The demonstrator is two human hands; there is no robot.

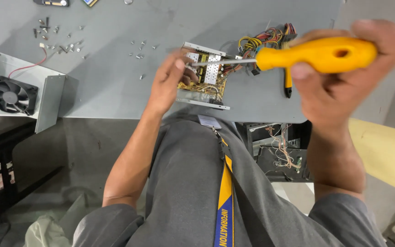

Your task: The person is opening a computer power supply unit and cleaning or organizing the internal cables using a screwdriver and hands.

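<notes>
My right hand (339, 77) grips the yellow handle of a screwdriver (316, 55), held up close to the camera with its metal shaft pointing left. My left hand (170, 80) rests on a power supply circuit board (204, 77) in an open metal frame near the grey table's front edge; its fingertips meet the screwdriver tip above the board. A bundle of coloured wires (266, 39) leaves the board to the right.
A metal cover with a black fan (12, 95) lies at the left of the grey table (115, 82). Several loose screws (56, 39) are scattered at the back left. A second yellow-handled tool (288, 84) lies right of the board. Computer parts with wires (280, 153) sit below the table.
</notes>
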